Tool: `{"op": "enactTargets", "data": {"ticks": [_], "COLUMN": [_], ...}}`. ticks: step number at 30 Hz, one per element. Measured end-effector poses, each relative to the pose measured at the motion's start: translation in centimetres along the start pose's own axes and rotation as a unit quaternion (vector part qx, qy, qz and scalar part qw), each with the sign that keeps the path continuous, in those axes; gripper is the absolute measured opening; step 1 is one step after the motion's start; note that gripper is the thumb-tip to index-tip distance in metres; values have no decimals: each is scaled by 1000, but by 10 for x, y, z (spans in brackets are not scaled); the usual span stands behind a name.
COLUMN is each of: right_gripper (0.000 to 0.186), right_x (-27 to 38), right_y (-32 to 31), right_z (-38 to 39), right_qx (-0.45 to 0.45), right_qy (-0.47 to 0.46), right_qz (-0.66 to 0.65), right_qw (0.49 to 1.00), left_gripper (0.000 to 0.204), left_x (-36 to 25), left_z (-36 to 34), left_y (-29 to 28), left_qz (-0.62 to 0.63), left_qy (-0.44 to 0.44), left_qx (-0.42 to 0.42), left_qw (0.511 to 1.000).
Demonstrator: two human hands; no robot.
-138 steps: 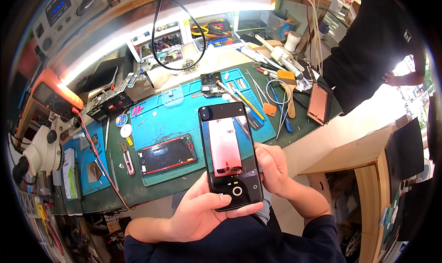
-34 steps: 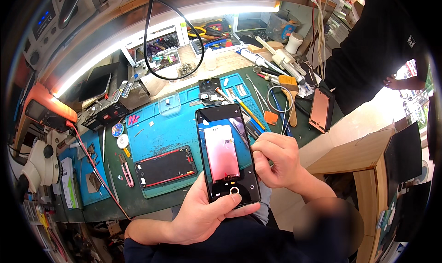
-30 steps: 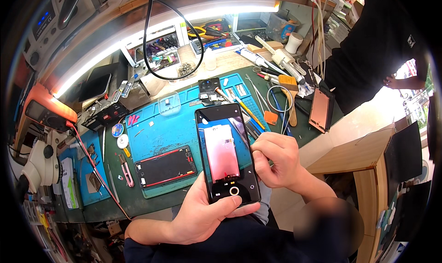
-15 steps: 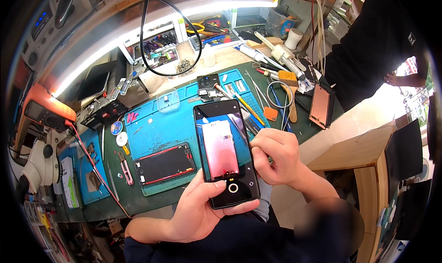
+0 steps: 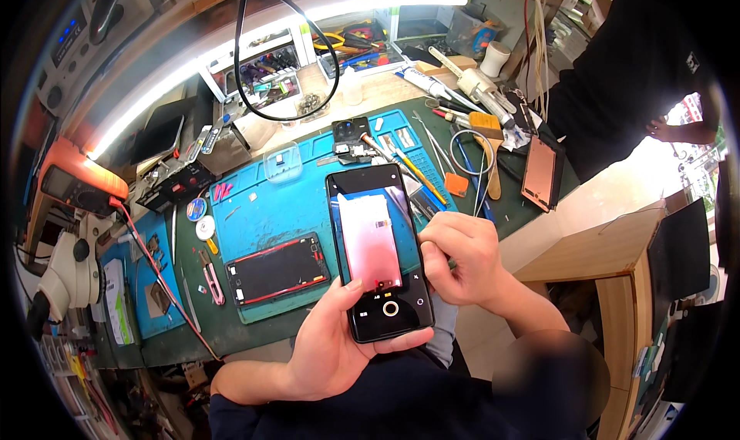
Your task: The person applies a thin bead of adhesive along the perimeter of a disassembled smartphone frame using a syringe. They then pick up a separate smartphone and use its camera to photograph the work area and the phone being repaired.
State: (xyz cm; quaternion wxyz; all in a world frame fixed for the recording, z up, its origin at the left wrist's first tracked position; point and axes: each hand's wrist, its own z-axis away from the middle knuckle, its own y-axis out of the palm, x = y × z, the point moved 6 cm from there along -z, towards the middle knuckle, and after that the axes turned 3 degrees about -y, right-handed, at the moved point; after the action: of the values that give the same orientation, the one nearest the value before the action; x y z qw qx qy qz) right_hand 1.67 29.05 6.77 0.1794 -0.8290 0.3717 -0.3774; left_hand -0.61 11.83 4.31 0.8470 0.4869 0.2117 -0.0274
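My left hand holds up a black smartphone. Its fingers reach under the lower end, and the thumb lies over the lower left of the screen. A camera picture fills that screen: a pale, pinkish rectangular panel against blue. My right hand is closed, with thumb and forefinger pressed together at the phone's right edge. What it grips, if anything, is hidden behind the phone. To the left, an opened phone with a red frame lies on the blue work mat.
Tweezers, brushes and tubes crowd the bench's right side, beside a pinkish phone panel. An orange multimeter and a white microscope part stand at the left. A black cable loop hangs ahead. Another person stands at the far right.
My left thumb has slid up from beside the shutter button to the screen's left side. The right hand keeps its place at the phone's edge. The view has shifted slightly.
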Motion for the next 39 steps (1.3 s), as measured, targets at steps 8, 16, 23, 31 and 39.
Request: {"op": "enactTargets", "data": {"ticks": [8,16,23,31,39], "right_gripper": [3,3,5,5,14], "right_x": [-5,-5,5,11,0], "right_y": [3,0,-8,-14,-23], "right_z": [1,-1,-6,-14,-16], "right_qx": [0,8,-5,1,-20], "right_qy": [7,6,-13,-19,-11], "right_qz": [5,13,6,11,26], "right_qw": [1000,1000,1000,1000,999], "left_gripper": [41,40,46,45,50], "left_x": [-1,-2,-5,-8,-9], "left_z": [-7,-6,5,10,3], "left_y": [-4,-3,13,20,21], "left_qz": [-1,-13,-38,-37,-41], "left_qy": [-1,5,-9,7,3], "left_qx": [-5,-6,-28,-23,-2], "left_qw": [1000,1000,999,999,999]}}
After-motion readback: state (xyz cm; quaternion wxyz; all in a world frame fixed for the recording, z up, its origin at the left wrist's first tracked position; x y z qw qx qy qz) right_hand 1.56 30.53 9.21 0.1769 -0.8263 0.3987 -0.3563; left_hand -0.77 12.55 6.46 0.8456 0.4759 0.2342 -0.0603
